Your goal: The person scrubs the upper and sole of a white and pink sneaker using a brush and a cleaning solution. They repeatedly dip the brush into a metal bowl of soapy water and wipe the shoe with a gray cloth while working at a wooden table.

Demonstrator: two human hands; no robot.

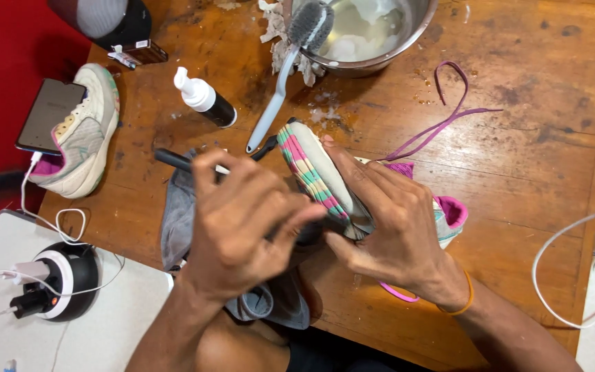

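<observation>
Sneaker [325, 180] is tipped sole-up over the wooden bench [518, 165], just below the steel bowl [373, 34] of soapy water. Right hand [394, 227] wraps its upper, fingers closed firmly around it. Left hand [242, 220] is clenched on a black-handled brush [173, 160], working end pressed at the sole edge; bristles hidden. Laces [449, 114] are already out, lying right of the bowl. Grey cloth [177, 220] sits under the hands. Second sneaker [84, 134], far left of the bowl, looks untouched and dry. Judgement: scrubbing is midway on shoe one; rinsing, wiping and the second shoe remain.
</observation>
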